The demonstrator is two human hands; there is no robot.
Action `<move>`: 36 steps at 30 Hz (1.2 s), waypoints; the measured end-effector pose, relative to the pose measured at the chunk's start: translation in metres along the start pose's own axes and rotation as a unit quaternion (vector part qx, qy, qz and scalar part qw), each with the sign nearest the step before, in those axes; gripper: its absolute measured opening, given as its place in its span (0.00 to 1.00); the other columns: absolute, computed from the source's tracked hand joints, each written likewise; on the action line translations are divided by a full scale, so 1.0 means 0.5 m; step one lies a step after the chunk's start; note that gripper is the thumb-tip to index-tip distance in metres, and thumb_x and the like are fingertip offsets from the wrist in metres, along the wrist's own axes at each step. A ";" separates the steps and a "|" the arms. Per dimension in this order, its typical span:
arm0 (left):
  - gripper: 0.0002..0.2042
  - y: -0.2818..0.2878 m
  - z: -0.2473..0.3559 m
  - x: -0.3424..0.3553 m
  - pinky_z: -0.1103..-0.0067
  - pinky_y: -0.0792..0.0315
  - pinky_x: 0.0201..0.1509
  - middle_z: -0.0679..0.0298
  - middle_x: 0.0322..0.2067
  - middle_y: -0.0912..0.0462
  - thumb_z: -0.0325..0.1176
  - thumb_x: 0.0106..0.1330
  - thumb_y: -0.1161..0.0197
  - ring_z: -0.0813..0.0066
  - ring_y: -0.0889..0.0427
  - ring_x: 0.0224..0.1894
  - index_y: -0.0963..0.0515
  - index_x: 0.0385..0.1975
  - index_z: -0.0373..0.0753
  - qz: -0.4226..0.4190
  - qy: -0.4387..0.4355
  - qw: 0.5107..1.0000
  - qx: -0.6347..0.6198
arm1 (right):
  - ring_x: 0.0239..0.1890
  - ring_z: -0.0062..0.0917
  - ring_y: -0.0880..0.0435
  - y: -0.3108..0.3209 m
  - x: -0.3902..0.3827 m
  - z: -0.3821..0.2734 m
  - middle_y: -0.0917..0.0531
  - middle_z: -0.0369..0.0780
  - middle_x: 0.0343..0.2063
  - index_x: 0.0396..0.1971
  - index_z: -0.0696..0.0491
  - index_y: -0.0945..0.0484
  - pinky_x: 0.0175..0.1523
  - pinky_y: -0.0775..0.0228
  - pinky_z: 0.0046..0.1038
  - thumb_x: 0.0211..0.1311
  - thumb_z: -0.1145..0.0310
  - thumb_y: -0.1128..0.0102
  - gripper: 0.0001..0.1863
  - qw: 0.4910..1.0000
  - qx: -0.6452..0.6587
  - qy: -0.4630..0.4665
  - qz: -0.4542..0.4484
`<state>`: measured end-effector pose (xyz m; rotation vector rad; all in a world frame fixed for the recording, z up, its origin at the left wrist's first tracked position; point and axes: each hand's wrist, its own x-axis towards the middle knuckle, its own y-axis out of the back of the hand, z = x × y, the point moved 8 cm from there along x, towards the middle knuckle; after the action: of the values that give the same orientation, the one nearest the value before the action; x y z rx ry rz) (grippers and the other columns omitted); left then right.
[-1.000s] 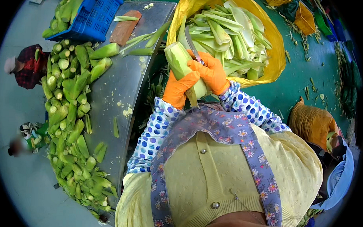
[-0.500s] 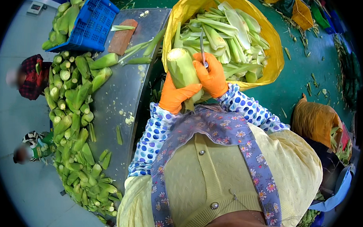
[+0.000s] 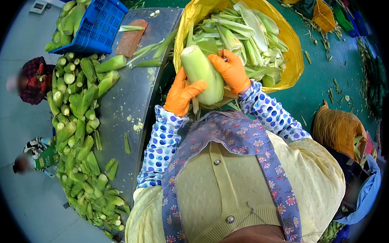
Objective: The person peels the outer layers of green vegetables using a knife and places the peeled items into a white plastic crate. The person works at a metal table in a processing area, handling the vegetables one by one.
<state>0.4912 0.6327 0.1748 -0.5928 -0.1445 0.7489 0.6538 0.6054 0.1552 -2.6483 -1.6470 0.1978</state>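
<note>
- Centrally, one ear of corn [image 3: 200, 72] held in the air in front of the apron [image 3: 228, 127], between the two gloved hands; its near side is wrapped in smooth, pale green husk.
- Long axis: slanted, from the blunt, pale cut end at the upper left down toward the apron at the lower right. The cut end points away from the body.
- Left hand [image 3: 182, 93]: at the ear's lower left side, the thumb laid across the front, the other fingers mostly hidden. Its fingers are closed on the ear, which lies up and to the right of them.
- Right hand [image 3: 231, 71]: at the upper right side, thumb tip at the ear's edge. The ear lies to the left of these fingers. They are curled around a knife [image 3: 225, 59], of which little can be made out; whether they also pinch husk cannot be told.
- Nearer hand: the left has the fuller contact with the ear; the right is nearer the yellow sack [image 3: 296, 65].
- Surroundings: the sack, filled with loose husks [image 3: 253, 42], opens just beyond the hands. At the left, apart from both hands, the tabletop [image 3: 115, 114] carries a heap of unpeeled corn [image 3: 76, 130] along its far side.
</note>
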 end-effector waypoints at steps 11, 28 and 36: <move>0.38 0.006 0.013 0.027 0.68 0.27 0.66 0.60 0.62 0.26 0.30 0.65 0.28 0.68 0.23 0.63 0.39 0.74 0.38 -0.022 -0.097 0.994 -0.046 | 0.36 0.17 0.18 0.106 0.141 -0.039 0.14 0.36 0.36 0.46 0.59 0.17 0.41 0.24 0.22 0.67 0.58 0.31 0.19 0.990 -0.122 0.068 -0.003; 0.46 0.016 0.003 0.054 0.72 0.29 0.69 0.66 0.68 0.28 0.15 0.47 0.21 0.72 0.26 0.64 0.32 0.71 0.44 -0.026 -0.107 0.993 0.030 | 0.49 0.20 0.19 -0.011 0.028 -0.099 0.14 0.34 0.46 0.55 0.56 0.17 0.52 0.26 0.25 0.62 0.72 0.28 0.21 0.946 -0.081 0.129 -0.286; 0.47 0.022 0.001 0.025 0.69 0.31 0.71 0.65 0.68 0.29 0.14 0.47 0.22 0.69 0.27 0.67 0.34 0.72 0.42 -0.043 -0.097 0.994 -0.034 | 0.25 0.10 0.31 -0.050 0.031 -0.066 0.18 0.29 0.32 0.48 0.52 0.15 0.26 0.46 0.18 0.56 0.68 0.23 0.18 0.939 -0.071 -0.033 -0.334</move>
<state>0.4936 0.6479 0.1682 -0.5736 -0.3746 0.7198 0.6420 0.6320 0.1884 -2.0047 -2.5385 0.1522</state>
